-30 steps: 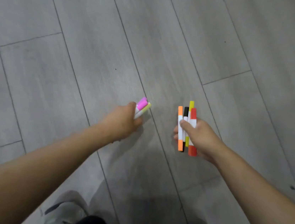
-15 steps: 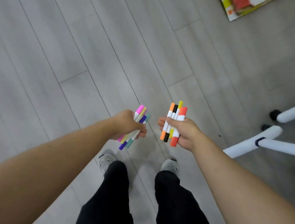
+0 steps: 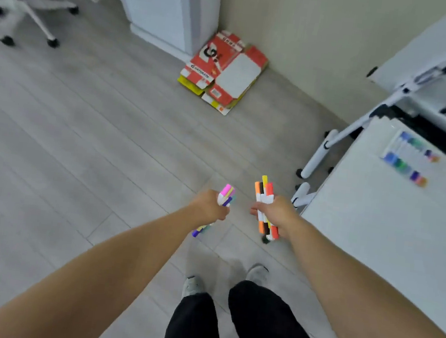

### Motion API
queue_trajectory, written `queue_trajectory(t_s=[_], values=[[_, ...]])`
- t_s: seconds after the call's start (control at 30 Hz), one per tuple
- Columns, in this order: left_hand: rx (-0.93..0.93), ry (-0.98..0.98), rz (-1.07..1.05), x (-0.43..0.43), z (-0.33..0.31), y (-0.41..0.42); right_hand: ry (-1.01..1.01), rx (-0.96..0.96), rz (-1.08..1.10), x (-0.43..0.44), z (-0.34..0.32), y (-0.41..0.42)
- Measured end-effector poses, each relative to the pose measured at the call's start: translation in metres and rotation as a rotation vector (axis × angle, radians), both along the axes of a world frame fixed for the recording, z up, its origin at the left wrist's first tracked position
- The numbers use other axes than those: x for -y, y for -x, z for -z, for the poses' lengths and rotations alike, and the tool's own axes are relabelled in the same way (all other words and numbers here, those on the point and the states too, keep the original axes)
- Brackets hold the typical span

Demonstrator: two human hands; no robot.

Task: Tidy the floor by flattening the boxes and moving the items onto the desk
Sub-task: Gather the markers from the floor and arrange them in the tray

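My left hand (image 3: 209,205) grips a bundle of markers (image 3: 226,194) with pink, yellow and purple caps sticking out above and below the fist. My right hand (image 3: 277,212) grips another bundle of markers (image 3: 263,192) capped orange, black, yellow and red. Both hands hang over the grey floor in front of me. The white desk (image 3: 377,230) is just right of my right hand, and a row of more markers (image 3: 410,158) lies on it. A stack of flattened red and yellow boxes (image 3: 224,70) lies on the floor against the far wall.
White desk legs on castors (image 3: 317,158) stand between the desk and the wall. An office chair base (image 3: 24,12) is at the far left. A white cabinet (image 3: 163,4) stands behind the boxes. My feet (image 3: 256,274) are below my hands.
I have stood up and my view has lifted: the desk, wall, cabinet and flattened boxes came into sight. Both hands keep their marker bundles, now farther above the floor.
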State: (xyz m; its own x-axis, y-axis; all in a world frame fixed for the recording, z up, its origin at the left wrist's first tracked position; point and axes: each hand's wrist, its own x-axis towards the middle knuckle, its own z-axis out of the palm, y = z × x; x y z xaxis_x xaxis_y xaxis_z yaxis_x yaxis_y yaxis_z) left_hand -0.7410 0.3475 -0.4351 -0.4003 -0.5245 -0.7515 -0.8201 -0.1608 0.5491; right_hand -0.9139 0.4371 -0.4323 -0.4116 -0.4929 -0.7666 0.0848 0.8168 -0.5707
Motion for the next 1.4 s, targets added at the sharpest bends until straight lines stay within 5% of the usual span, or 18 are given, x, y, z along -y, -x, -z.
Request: queue_trajectory(t_s=[0.33,0.67,0.83,0.97,1.17,1.4], values=[[0.025,0.508,0.725,-0.018,-0.072,0.209,-0.067,-0.436,-0.145,-0.081,-0.086,0.155],[0.184,0.694,1.180,-0.121,-0.032,0.387,-0.303,-0.651,-0.410,-0.196,-0.041,0.346],[0.043,0.900,1.292,-0.152,0.014,0.445,-0.283,-0.937,-0.605,-0.224,0.012,0.400],[-0.059,1.050,1.353,-0.159,0.043,0.471,-0.239,-0.968,-0.657,-0.232,0.042,0.421],[-0.085,0.954,1.377,-0.142,0.048,0.482,-0.135,-0.981,-0.625,-0.242,0.048,0.430],[-0.179,0.796,1.524,-0.115,0.045,0.471,-0.258,-0.861,-0.519,-0.247,0.033,0.418]])
